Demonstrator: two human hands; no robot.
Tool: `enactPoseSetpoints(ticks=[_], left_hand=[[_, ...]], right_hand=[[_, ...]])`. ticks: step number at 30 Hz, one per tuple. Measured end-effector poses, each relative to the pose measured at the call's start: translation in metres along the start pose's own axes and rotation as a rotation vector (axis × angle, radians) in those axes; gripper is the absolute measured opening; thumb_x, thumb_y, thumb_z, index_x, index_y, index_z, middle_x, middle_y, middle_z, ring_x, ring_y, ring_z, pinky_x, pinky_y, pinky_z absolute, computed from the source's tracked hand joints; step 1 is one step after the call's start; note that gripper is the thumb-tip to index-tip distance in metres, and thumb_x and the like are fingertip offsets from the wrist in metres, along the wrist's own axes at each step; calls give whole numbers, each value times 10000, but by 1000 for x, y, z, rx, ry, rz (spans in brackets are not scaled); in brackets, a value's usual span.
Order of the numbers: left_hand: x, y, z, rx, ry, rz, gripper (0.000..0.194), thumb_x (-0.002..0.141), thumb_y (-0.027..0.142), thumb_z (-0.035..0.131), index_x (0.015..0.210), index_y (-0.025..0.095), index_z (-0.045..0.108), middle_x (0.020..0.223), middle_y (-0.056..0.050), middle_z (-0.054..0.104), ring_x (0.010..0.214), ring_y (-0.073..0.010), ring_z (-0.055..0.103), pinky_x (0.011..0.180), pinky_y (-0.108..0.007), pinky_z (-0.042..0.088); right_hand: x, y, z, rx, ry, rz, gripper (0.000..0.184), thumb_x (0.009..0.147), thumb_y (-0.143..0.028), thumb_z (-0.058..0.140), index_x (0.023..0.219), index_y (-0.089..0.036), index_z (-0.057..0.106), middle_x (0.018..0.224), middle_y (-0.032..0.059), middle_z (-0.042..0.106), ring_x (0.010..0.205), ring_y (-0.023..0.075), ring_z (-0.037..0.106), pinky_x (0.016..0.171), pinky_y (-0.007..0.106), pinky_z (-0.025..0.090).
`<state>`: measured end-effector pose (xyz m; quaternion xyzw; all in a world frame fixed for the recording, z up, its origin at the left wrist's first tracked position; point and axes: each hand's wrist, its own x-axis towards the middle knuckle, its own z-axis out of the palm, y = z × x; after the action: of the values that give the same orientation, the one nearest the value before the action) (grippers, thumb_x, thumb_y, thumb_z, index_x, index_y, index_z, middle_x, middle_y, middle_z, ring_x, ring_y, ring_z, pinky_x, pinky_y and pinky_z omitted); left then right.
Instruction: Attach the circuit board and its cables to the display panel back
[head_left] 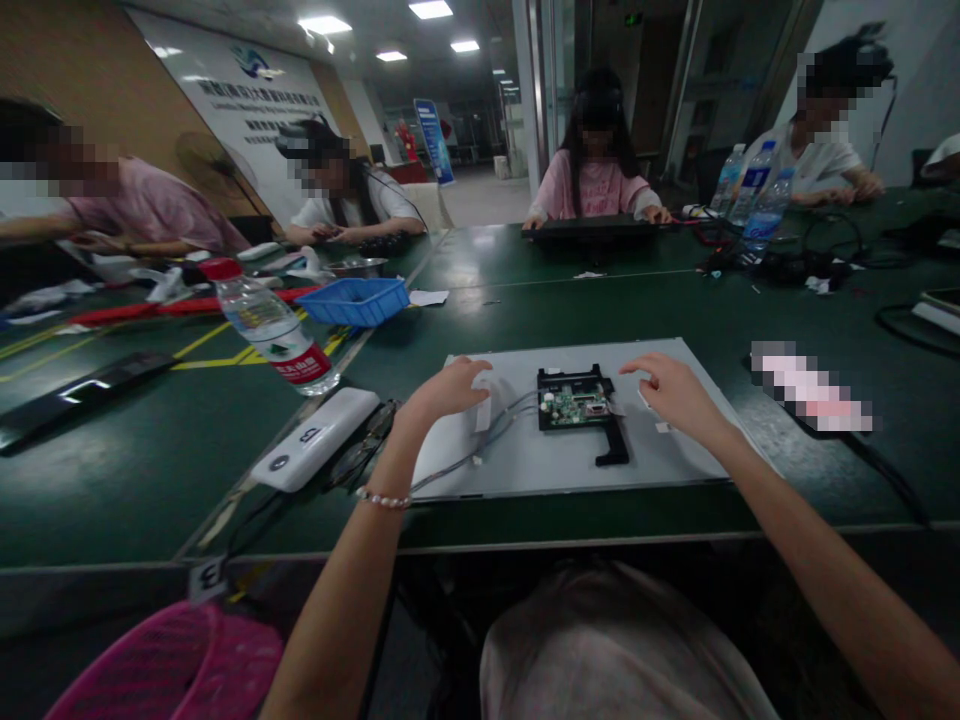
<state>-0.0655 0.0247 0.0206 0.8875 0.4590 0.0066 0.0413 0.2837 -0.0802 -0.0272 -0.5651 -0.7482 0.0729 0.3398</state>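
Observation:
A flat grey panel (510, 472) lies in front of me, its near edge close to the table's edge. On its middle sits a green circuit board (574, 403) in a black bracket (616, 445), with a thin cable (450, 467) leading off to the left. My left hand (450, 388) hovers over the panel's left part, fingers loosely bent and apart, holding nothing. Over the right part is my right hand (671, 392), empty, with the index finger reaching toward the bracket and the other fingers partly curled. Neither hand touches the board.
Left of the panel are a white power bank (319, 440), eyeglasses (364, 443), a water bottle (274, 335) and a blue tray (356, 300). A phone (810, 390) with a cable lies right. Several people sit around the table. A pink basket (172, 665) stands below, left.

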Motion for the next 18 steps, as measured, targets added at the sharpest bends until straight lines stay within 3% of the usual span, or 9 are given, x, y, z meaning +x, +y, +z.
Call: enactPoseSetpoints(ticks=[6, 9, 12, 15, 18], left_hand=[[5, 5, 3, -96, 18, -124, 288, 747, 206, 508, 952, 173, 707, 867, -55, 704, 811, -195, 652, 731, -240, 481], [0, 0, -9, -169, 78, -141, 222, 739, 237, 532, 838, 165, 718, 810, -52, 709, 770, -194, 651, 728, -249, 478], [-13, -1, -29, -365, 149, -155, 233, 737, 318, 578, 843, 157, 710, 778, -41, 702, 717, -177, 641, 702, -255, 487], [-27, 8, -44, -600, 246, -117, 310, 752, 399, 590, 895, 144, 695, 792, -42, 691, 728, -159, 635, 692, -248, 492], [-35, 26, -39, -625, 271, -144, 312, 756, 403, 586, 891, 143, 696, 763, -40, 684, 709, -157, 629, 667, -251, 489]], right_hand=[[0, 2, 1, -28, 12, 3, 407, 772, -37, 401, 1023, -202, 676, 1111, 69, 643, 971, 213, 615, 877, 383, 468], [1, 1, -2, -21, 21, 30, 367, 786, -72, 426, 1025, -200, 674, 1119, 76, 634, 908, 210, 626, 827, 381, 493], [1, -3, -5, -10, 48, 36, 340, 807, -109, 443, 1047, -199, 667, 1134, 86, 622, 876, 207, 630, 811, 383, 506], [-2, -19, -8, 21, 98, 4, 336, 828, -128, 444, 1082, -200, 653, 1146, 91, 612, 966, 223, 618, 874, 400, 495], [-7, -49, -5, 70, 72, -66, 348, 858, -143, 438, 1147, -199, 624, 1172, 92, 603, 1098, 236, 572, 980, 423, 446]])
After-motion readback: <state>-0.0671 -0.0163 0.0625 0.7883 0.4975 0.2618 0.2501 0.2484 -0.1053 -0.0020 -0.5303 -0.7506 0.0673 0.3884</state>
